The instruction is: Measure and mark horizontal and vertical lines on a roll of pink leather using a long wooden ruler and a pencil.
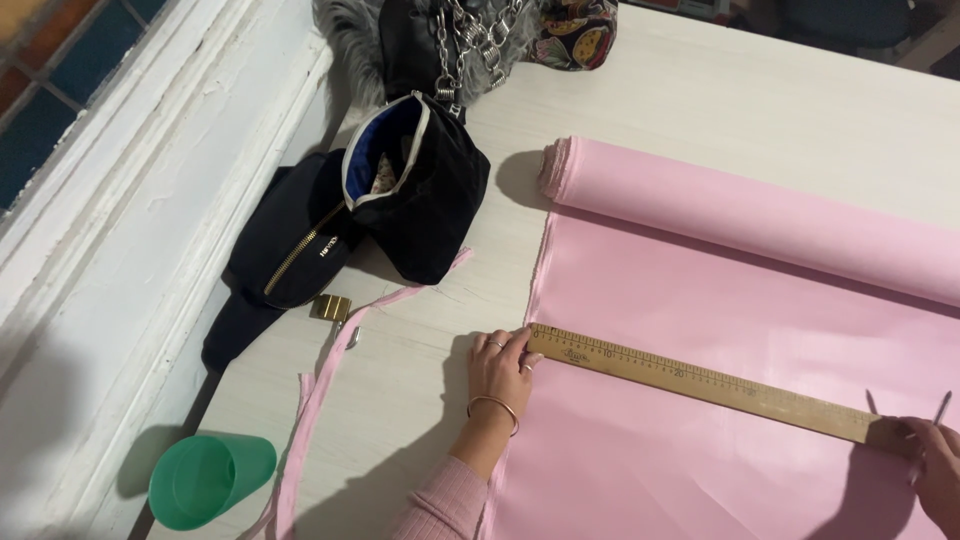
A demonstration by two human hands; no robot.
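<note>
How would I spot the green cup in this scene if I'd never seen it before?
Start at the pale table with the pink fabric spread over it, then follow the table's left edge toward the near corner. There, past the loose pink strip, the green cup lies on its side. It is the only green, translucent thing; its neighbours are pink or black.

A green plastic cup [210, 481] is laid at the table's [780, 110] near-left corner, with black bags [370, 210] gathered along its left edge.

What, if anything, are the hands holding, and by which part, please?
The left hand presses the ruler's zero end onto the pink fabric; the right hand pins its far end and holds a pen.
</note>
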